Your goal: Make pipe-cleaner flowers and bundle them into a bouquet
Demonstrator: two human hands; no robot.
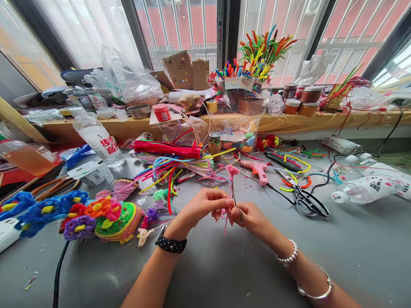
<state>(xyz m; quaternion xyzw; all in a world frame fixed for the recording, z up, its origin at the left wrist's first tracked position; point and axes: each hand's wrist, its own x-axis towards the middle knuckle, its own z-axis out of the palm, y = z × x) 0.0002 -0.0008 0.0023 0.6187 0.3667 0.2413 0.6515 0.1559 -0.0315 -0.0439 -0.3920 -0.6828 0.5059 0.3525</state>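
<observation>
My left hand, with a black polka-dot band at its wrist, is closed in a pinch on a pink pipe cleaner. Its fuzzy pink tip points up and a thin pink end hangs below the fingers. My right hand, wearing silver bracelets, is closed around small scissors. One metal finger loop shows at the fingers, and the thin blades point upward against the pipe cleaner. The hands meet at the fingertips above the grey table. Whether the blades are parted is too small to tell.
Bundled pipe cleaners lie behind the hands, near a pink glue gun. Large black scissors and plastic bottles are at right. Fuzzy craft flowers stand at left. A cluttered wooden ledge runs under the windows.
</observation>
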